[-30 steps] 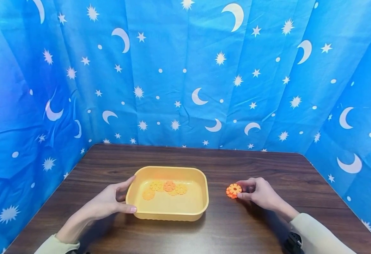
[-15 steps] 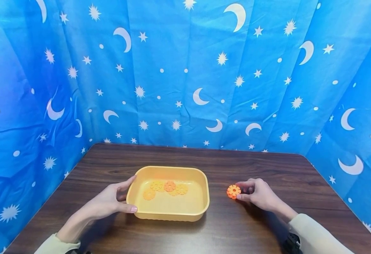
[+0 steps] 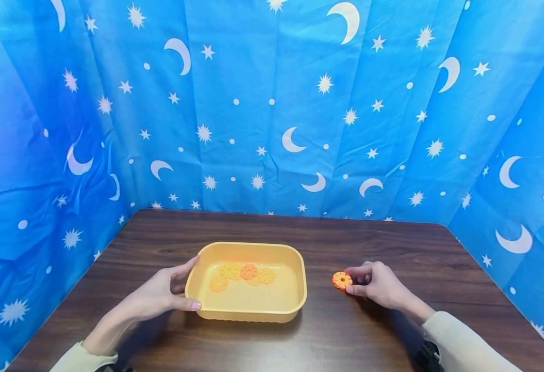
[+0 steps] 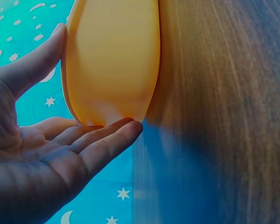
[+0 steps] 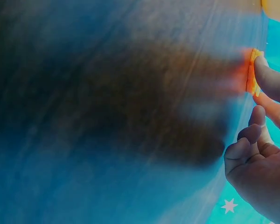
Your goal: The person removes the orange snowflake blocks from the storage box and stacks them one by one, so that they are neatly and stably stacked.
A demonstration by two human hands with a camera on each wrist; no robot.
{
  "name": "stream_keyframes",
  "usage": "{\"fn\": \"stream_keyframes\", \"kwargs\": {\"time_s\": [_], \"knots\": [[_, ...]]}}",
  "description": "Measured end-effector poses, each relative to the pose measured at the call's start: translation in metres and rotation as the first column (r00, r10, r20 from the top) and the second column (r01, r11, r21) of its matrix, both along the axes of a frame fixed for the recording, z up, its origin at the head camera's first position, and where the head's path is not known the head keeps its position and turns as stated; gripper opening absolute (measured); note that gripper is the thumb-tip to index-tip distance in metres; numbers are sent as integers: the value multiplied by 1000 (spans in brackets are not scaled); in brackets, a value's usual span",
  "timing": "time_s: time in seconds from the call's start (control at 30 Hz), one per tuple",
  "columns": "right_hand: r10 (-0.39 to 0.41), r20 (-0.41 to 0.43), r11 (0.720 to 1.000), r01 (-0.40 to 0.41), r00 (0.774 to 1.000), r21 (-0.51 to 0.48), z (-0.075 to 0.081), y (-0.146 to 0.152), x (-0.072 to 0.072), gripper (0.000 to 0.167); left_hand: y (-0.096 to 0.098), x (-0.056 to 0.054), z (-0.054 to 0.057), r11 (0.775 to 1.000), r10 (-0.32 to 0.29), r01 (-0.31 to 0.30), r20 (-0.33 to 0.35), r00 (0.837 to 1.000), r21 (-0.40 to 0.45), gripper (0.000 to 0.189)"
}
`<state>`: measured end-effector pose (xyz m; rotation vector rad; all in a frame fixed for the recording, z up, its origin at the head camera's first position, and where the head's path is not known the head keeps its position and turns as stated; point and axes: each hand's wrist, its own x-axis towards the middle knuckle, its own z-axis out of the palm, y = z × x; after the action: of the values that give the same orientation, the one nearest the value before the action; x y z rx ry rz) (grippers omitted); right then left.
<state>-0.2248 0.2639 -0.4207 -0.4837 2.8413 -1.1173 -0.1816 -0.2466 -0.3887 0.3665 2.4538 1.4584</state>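
Note:
A yellow plastic tub [image 3: 245, 316] stands on the table, left of centre in the head view. My left hand [image 3: 160, 294] holds its left end, thumb at the near corner and fingers at the far one; the left wrist view shows thumb and fingers spanning that end of the tub [image 4: 114, 60]. To the right of the tub, my right hand [image 3: 383, 284] pinches orange flower-shaped discs [image 3: 342, 280], one lying over another, low at the tabletop. From the right wrist, the discs [image 5: 253, 74] appear edge-on beside the thumb; the other fingers curl loosely below.
Inside the tub lie several yellow and orange flower-shaped discs [image 3: 248, 272], some overlapping. The dark wood-grain table [image 3: 328, 341] ends at a back edge before a blue cloth [image 3: 235, 77] with moons and stars, which also hangs at both sides.
The upper orange disc in my right hand has tilted down, so the pair now lies flatter and closer together. My left hand and the tub have kept their places.

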Motion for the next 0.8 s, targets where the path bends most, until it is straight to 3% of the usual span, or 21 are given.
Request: {"fn": "stream_keyframes", "kwargs": {"time_s": [0.5,0.8], "knots": [[1,-9,1000,-1,1000,9,1,-1,-1,44,0,0,0,1000,-3,3,-12,1000,-10,109],[40,-66,999,-38,997,28,21,-12,-1,44,0,0,2,1000,-4,4,-27,1000,-23,111]]}}
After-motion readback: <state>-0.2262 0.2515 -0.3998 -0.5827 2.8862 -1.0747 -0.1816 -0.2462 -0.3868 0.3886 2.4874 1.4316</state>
